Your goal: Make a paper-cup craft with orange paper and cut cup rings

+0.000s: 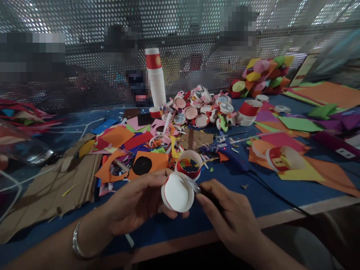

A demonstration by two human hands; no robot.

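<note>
My left hand point(140, 202) is closed around the cut-down base of a paper cup point(177, 193), whose white round inside faces up. A thin red edge shows along its rim. At the cup base's right edge lies the metal blade of a pair of scissors point(194, 186); my right hand point(227, 213) grips their dark handle, which is mostly hidden by the fingers. Just behind stands a cut red-and-white paper cup ring point(189, 173), open through the middle.
A tall stack of paper cups point(157, 82) rises before the perforated screen point(182, 37). Many cut cup bases point(191, 112) are heaped behind. A corded blue glue gun point(233, 155) lies right. Coloured paper point(115, 137) and cardboard point(56, 191) cover the left.
</note>
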